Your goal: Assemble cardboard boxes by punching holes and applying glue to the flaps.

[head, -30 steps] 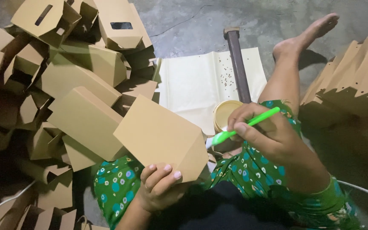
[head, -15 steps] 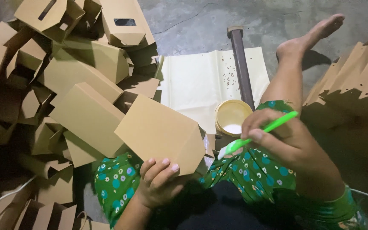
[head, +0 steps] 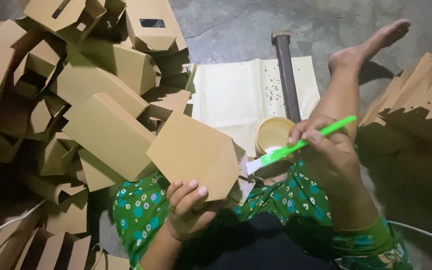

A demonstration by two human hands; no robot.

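My left hand (head: 188,207) grips the near edge of a folded brown cardboard box (head: 196,152) and holds it tilted over my lap. My right hand (head: 328,155) holds a bright green brush (head: 301,145) by its handle, the white tip pointing left at the box's open flap edge. Just behind the brush tip sits a small round yellow bowl (head: 273,134) with white paste in it. My legs, in green flowered cloth, lie under both hands.
A heap of assembled brown boxes (head: 91,95) fills the left side. A cream sheet (head: 236,95) lies on the concrete floor with a dark metal bar (head: 287,75) across it. Flat stacked cardboard blanks (head: 416,100) stand at right. My bare foot (head: 371,45) stretches ahead.
My right hand has drawn the brush away from the bowl, toward me and down to the box's flap. The left hand keeps the box in nearly the same place.
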